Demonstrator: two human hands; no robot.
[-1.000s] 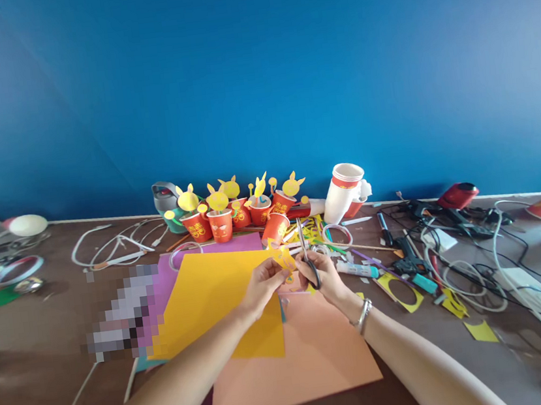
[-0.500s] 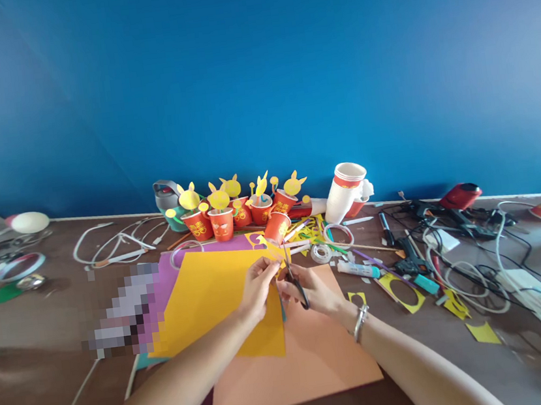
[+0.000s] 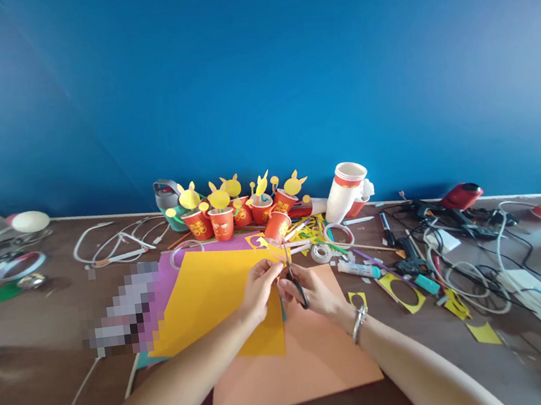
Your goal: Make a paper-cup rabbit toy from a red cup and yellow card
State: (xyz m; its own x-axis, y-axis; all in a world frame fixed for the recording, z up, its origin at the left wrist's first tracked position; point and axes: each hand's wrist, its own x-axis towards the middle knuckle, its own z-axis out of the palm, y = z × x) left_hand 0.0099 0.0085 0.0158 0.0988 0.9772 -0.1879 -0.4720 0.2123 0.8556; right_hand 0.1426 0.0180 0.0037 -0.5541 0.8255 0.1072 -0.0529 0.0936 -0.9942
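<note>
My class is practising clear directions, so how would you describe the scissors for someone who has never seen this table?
Below the big blue wall, find the large peach sheet. Near its far end, the right hand, with a silver bracelet at the wrist, holds the scissors. Their dark handle loop sets them apart from the yellow paper piece in the left hand.

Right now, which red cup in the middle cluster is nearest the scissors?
The tilted cup just beyond the scissors; the other five cups each carry a yellow eared cutout, it shows none.
</note>
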